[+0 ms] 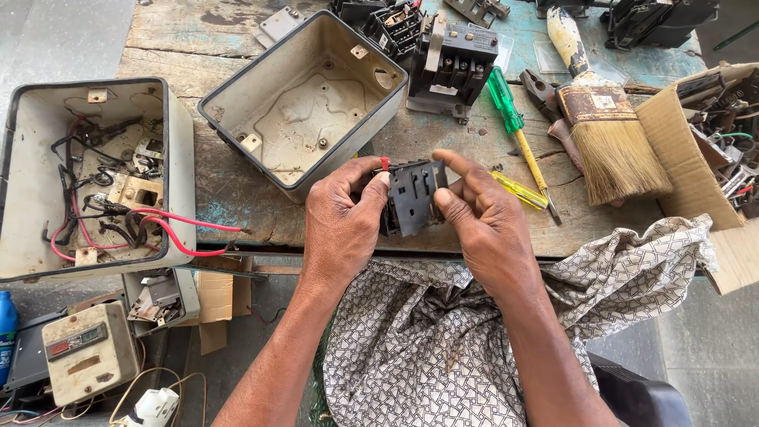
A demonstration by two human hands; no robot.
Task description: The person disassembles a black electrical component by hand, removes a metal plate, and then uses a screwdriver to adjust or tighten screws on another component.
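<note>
Fingers of left hand [341,217] and right hand [486,221] gripping black ribbed plastic block [413,198], over worn wooden bench [237,190]

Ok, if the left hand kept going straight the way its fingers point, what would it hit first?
Probably the empty metal box. The left hand holds the black switch block with the right hand, fingers aimed up the bench toward the box's near wall, though depth is hard to judge.

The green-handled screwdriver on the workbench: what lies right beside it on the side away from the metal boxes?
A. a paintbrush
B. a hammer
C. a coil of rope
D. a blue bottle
A: the paintbrush lies just beyond the green-handled screwdriver, its bristles pointing toward the person.
</note>
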